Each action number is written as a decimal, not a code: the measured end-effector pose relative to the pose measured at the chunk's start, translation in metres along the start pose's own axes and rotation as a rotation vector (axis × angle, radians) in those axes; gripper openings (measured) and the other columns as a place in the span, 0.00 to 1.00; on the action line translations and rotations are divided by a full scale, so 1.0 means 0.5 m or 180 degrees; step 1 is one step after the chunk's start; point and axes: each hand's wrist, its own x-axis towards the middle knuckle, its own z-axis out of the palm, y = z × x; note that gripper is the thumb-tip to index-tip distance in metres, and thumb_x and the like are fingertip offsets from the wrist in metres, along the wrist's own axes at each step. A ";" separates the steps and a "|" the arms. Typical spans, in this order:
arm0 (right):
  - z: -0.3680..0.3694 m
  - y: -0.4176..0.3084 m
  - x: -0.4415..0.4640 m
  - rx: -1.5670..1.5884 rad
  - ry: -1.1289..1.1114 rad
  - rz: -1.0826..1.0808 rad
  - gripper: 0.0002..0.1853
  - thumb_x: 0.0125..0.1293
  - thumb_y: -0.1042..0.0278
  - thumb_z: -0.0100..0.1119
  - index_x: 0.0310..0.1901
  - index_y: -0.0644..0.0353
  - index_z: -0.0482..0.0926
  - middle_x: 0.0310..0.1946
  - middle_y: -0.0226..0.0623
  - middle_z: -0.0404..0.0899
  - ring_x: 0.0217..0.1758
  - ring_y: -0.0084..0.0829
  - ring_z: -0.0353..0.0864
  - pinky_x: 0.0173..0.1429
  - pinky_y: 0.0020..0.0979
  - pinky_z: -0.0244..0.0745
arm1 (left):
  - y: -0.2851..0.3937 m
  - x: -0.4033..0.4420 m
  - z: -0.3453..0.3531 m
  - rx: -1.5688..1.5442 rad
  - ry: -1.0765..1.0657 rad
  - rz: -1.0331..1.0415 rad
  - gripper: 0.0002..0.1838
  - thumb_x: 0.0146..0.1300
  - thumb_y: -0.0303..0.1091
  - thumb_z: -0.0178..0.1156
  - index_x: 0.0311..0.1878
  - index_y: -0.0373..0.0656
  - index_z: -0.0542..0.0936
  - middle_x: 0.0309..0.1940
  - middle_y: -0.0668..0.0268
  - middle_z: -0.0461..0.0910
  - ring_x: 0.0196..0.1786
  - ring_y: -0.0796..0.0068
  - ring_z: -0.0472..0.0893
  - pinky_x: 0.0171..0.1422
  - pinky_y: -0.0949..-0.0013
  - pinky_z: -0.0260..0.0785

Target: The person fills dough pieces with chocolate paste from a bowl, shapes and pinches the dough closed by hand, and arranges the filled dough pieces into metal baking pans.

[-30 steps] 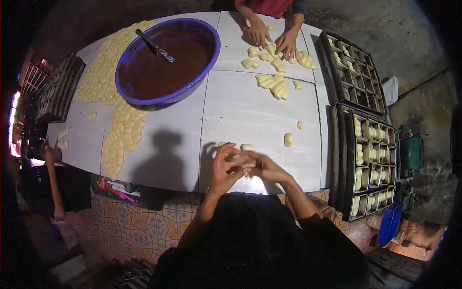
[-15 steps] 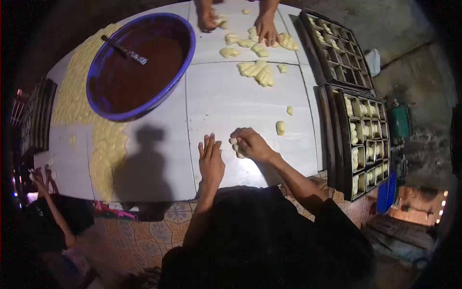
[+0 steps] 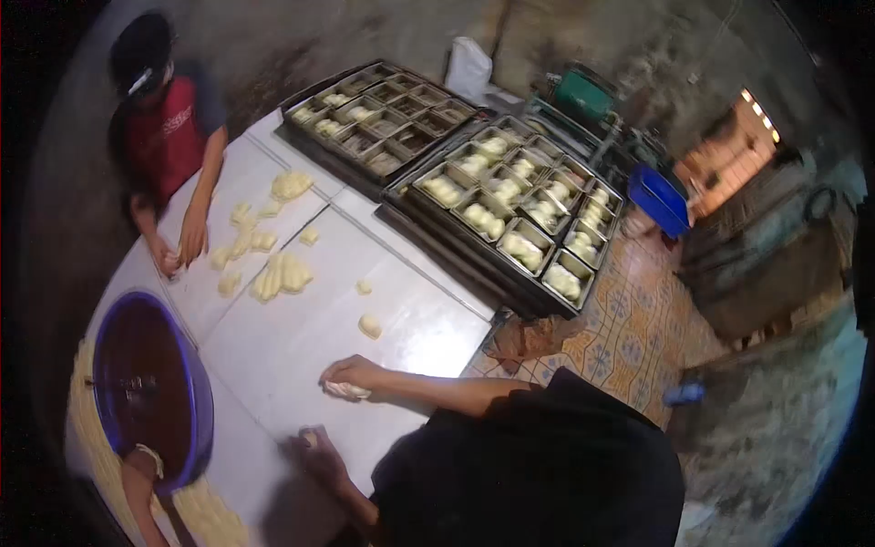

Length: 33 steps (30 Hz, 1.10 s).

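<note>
My right hand [image 3: 355, 372] is closed over a roll of pale dough [image 3: 348, 391] on the white tiled table [image 3: 301, 365]. Nearer to me, my left hand [image 3: 326, 460] is curled, with a small pale bit at its fingertips that looks like dough; blur hides its exact shape. Beyond my right hand lie two small dough pieces, the larger dough piece [image 3: 369, 325] being the closer. A cluster of dough pieces [image 3: 282, 276] rests farther off.
Metal baking pans [image 3: 519, 214] with dough in compartments stand along the right edge, beside a second pan set [image 3: 383, 118]. A blue basin [image 3: 202, 401] of brown liquid stands left, another person's arm [image 3: 141, 492] at it. Across the table, a co-worker's hands [image 3: 187, 242] handle dough.
My view has swung to the right, bringing the pans and co-worker into fuller view. My left hand has gone from flat to curled. My right hand stays on dough. An arm now reaches the basin.
</note>
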 end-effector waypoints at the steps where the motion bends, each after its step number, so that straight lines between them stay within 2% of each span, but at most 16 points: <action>1: -0.036 0.006 -0.017 0.1199 -0.0323 -0.0138 0.12 0.64 0.69 0.57 0.47 0.63 0.77 0.41 0.39 0.81 0.41 0.33 0.82 0.45 0.31 0.80 | 0.046 0.005 0.005 -0.0010 -0.0043 0.0133 0.14 0.67 0.35 0.55 0.49 0.34 0.72 0.42 0.54 0.76 0.44 0.58 0.76 0.47 0.58 0.70; 3: -0.097 -0.127 -0.147 0.2186 -0.0138 0.0318 0.13 0.71 0.69 0.49 0.52 0.67 0.75 0.49 0.39 0.78 0.49 0.30 0.80 0.56 0.29 0.77 | 0.164 -0.011 -0.003 -0.2264 0.0097 -0.0492 0.22 0.67 0.31 0.52 0.62 0.33 0.67 0.35 0.62 0.71 0.38 0.66 0.70 0.42 0.64 0.70; 4: -0.172 -0.140 -0.182 0.1536 0.0121 -0.0186 0.15 0.71 0.69 0.49 0.55 0.67 0.74 0.50 0.39 0.78 0.49 0.29 0.79 0.56 0.29 0.76 | 0.094 -0.003 0.042 -0.4002 -0.0618 -0.0874 0.24 0.67 0.28 0.51 0.65 0.31 0.63 0.31 0.68 0.68 0.31 0.76 0.67 0.33 0.73 0.66; 5: -0.264 -0.130 -0.210 -0.0332 0.0293 -0.1761 0.17 0.70 0.69 0.51 0.57 0.67 0.74 0.50 0.39 0.78 0.49 0.27 0.79 0.54 0.27 0.76 | 0.138 -0.002 0.052 -0.4190 -0.0425 -0.1120 0.24 0.68 0.29 0.51 0.65 0.31 0.64 0.29 0.68 0.67 0.29 0.76 0.66 0.31 0.74 0.64; 6: -0.303 -0.229 -0.296 0.0881 0.0632 -0.0879 0.18 0.69 0.70 0.51 0.58 0.68 0.72 0.49 0.38 0.79 0.49 0.28 0.79 0.54 0.26 0.76 | 0.187 -0.004 0.066 -0.4383 -0.0224 -0.1380 0.23 0.69 0.29 0.50 0.64 0.31 0.64 0.27 0.68 0.67 0.26 0.77 0.65 0.29 0.75 0.63; 8: -0.460 -0.302 -0.385 0.0802 0.1278 -0.1037 0.20 0.69 0.70 0.49 0.61 0.67 0.69 0.52 0.41 0.79 0.49 0.30 0.80 0.54 0.24 0.78 | 0.191 0.016 0.103 -0.4396 -0.0702 -0.1072 0.19 0.71 0.38 0.49 0.56 0.31 0.72 0.24 0.67 0.69 0.24 0.76 0.65 0.28 0.73 0.64; 9: -0.540 -0.358 -0.446 0.0553 0.1652 -0.0845 0.18 0.67 0.70 0.51 0.57 0.66 0.72 0.53 0.41 0.78 0.49 0.34 0.80 0.56 0.31 0.77 | 0.224 0.019 0.112 -0.4574 -0.1081 -0.1523 0.20 0.72 0.43 0.46 0.47 0.33 0.75 0.23 0.66 0.70 0.24 0.75 0.67 0.29 0.72 0.65; 10: -0.599 -0.388 -0.469 -0.0253 0.2889 -0.1367 0.17 0.67 0.68 0.51 0.54 0.66 0.76 0.46 0.41 0.81 0.37 0.29 0.80 0.40 0.30 0.77 | 0.262 0.021 0.127 -0.4721 -0.1463 -0.1987 0.24 0.73 0.49 0.43 0.39 0.34 0.78 0.22 0.65 0.71 0.25 0.73 0.69 0.30 0.70 0.67; 11: -0.664 -0.425 -0.506 -0.0707 0.3170 -0.1535 0.16 0.67 0.64 0.52 0.51 0.62 0.79 0.42 0.38 0.81 0.38 0.27 0.79 0.40 0.30 0.75 | 0.308 0.022 0.155 -0.4960 -0.0972 -0.2370 0.30 0.73 0.56 0.37 0.28 0.41 0.76 0.21 0.63 0.73 0.24 0.70 0.71 0.30 0.68 0.68; 14: -0.947 -0.473 -0.528 -0.0682 0.4212 -0.1659 0.19 0.68 0.52 0.52 0.46 0.60 0.83 0.40 0.38 0.80 0.37 0.28 0.75 0.42 0.32 0.72 | 0.303 0.039 0.224 -0.5463 -0.2452 -0.1442 0.28 0.73 0.56 0.36 0.26 0.47 0.72 0.19 0.65 0.69 0.24 0.70 0.70 0.35 0.66 0.67; 18: -1.152 -0.508 -0.517 -0.0704 0.4780 -0.0926 0.29 0.69 0.42 0.48 0.46 0.64 0.81 0.40 0.37 0.82 0.41 0.33 0.77 0.48 0.32 0.71 | 0.426 0.050 0.276 -0.5724 -0.2826 -0.1515 0.26 0.73 0.56 0.37 0.28 0.48 0.71 0.22 0.67 0.68 0.26 0.70 0.69 0.39 0.61 0.67; 19: -1.180 -0.490 -0.497 -0.0926 0.5056 -0.1689 0.31 0.69 0.40 0.47 0.45 0.67 0.80 0.43 0.43 0.81 0.48 0.37 0.77 0.56 0.35 0.68 | 0.475 0.046 0.275 -0.5530 -0.2568 -0.1755 0.25 0.73 0.55 0.37 0.29 0.48 0.71 0.23 0.68 0.68 0.27 0.69 0.70 0.42 0.58 0.66; 24: -1.187 -0.455 -0.506 -0.2284 0.5391 -0.1627 0.21 0.67 0.53 0.53 0.45 0.66 0.81 0.46 0.51 0.79 0.49 0.42 0.78 0.52 0.38 0.72 | 0.544 0.035 0.284 -0.4824 -0.1826 -0.2154 0.21 0.73 0.53 0.39 0.34 0.48 0.71 0.30 0.68 0.70 0.34 0.69 0.70 0.51 0.53 0.63; 27: -1.121 -0.464 -0.561 -0.3094 0.5631 -0.2140 0.16 0.64 0.62 0.54 0.47 0.64 0.81 0.42 0.53 0.81 0.47 0.45 0.79 0.51 0.38 0.73 | 0.473 0.044 0.319 -0.5042 -0.2407 -0.1215 0.19 0.73 0.51 0.39 0.37 0.48 0.72 0.33 0.67 0.72 0.36 0.70 0.71 0.55 0.56 0.62; 29: -1.116 -0.465 -0.592 -0.3802 0.4258 -0.1479 0.18 0.62 0.62 0.56 0.50 0.62 0.80 0.43 0.57 0.79 0.50 0.50 0.78 0.54 0.40 0.73 | 0.472 0.037 0.309 -0.4715 -0.2298 -0.1318 0.19 0.73 0.48 0.41 0.36 0.45 0.73 0.33 0.66 0.72 0.38 0.70 0.72 0.56 0.58 0.63; 33: -1.151 -0.474 -0.553 -0.4462 0.3726 -0.0797 0.20 0.57 0.63 0.56 0.50 0.64 0.80 0.43 0.59 0.79 0.50 0.54 0.78 0.53 0.43 0.74 | 0.506 0.024 0.302 -0.5064 -0.2057 -0.1915 0.20 0.73 0.47 0.42 0.37 0.41 0.73 0.31 0.65 0.73 0.38 0.68 0.73 0.54 0.57 0.65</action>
